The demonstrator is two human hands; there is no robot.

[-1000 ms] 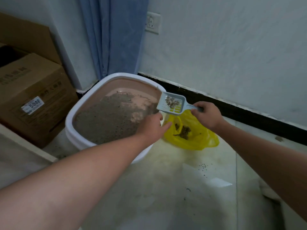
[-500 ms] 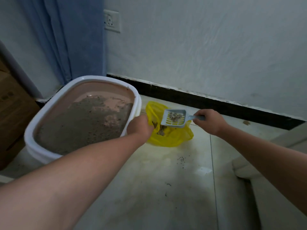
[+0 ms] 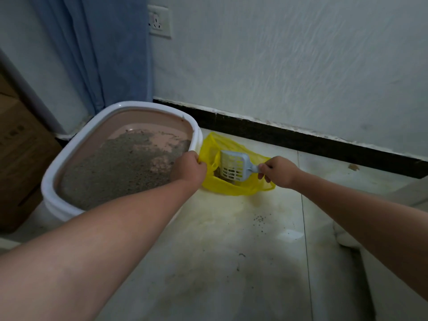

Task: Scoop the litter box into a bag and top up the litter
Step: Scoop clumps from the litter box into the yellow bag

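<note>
A white-rimmed litter box (image 3: 69,165) with a pink inside stands on the floor at the left, partly covered with grey litter (image 3: 120,167). To its right lies an open yellow plastic bag (image 3: 231,188). My left hand (image 3: 188,166) grips the bag's left edge and holds it open. My right hand (image 3: 279,171) holds the handle of a pale blue slotted scoop (image 3: 232,164). The scoop is tipped mouth-down into the bag, its slotted underside facing me. Dark clumps show in the bag under the scoop.
A blue curtain (image 3: 108,54) hangs behind the box, beside a wall socket (image 3: 159,22). Cardboard boxes (image 3: 18,158) stand at the left. A black skirting (image 3: 301,140) runs along the white wall. Spilled litter grains (image 3: 260,220) dot the pale floor tiles.
The scoop went from level over the bag, carrying clumps, to tipped down inside it. My left hand has pulled the bag's edge wider. The view shifted slightly right.
</note>
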